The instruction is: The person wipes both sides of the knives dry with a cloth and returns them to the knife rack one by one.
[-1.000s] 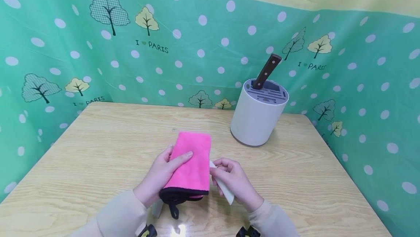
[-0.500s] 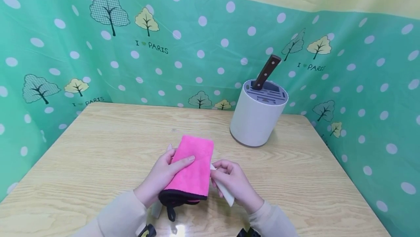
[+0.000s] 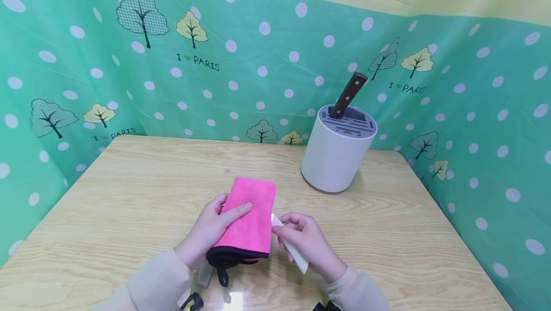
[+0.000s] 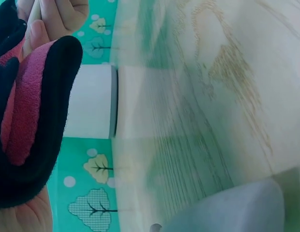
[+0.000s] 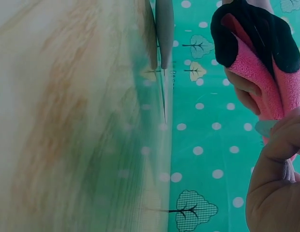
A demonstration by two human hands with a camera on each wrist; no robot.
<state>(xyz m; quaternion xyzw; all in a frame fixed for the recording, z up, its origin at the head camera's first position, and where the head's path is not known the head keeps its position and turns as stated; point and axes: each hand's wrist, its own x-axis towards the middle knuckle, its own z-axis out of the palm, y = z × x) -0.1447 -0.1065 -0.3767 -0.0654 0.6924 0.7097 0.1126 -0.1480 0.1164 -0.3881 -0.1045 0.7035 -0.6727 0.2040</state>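
My left hand (image 3: 215,225) grips a folded pink towel (image 3: 251,215) with black edging and a hanging loop, its thumb across the front. To the right of it, my right hand (image 3: 307,241) pinches a white handle (image 3: 297,256) between thumb and fingers. The upper end of that handle goes to the towel's right edge, and whatever is beyond is hidden by the cloth. On the table under my left wrist lies a knife with a pale handle (image 3: 205,274); its thin blade (image 5: 164,96) shows in the right wrist view.
A white round knife block (image 3: 337,158) stands at the back right of the wooden table (image 3: 150,182), with one brown-handled knife (image 3: 349,94) in it. A green dotted curtain (image 3: 258,52) hangs behind the table and along both sides.
The towel shifts slightly right, then back left and a little down, with my left hand around it. The white handle in my right hand follows slightly left at its upper end.
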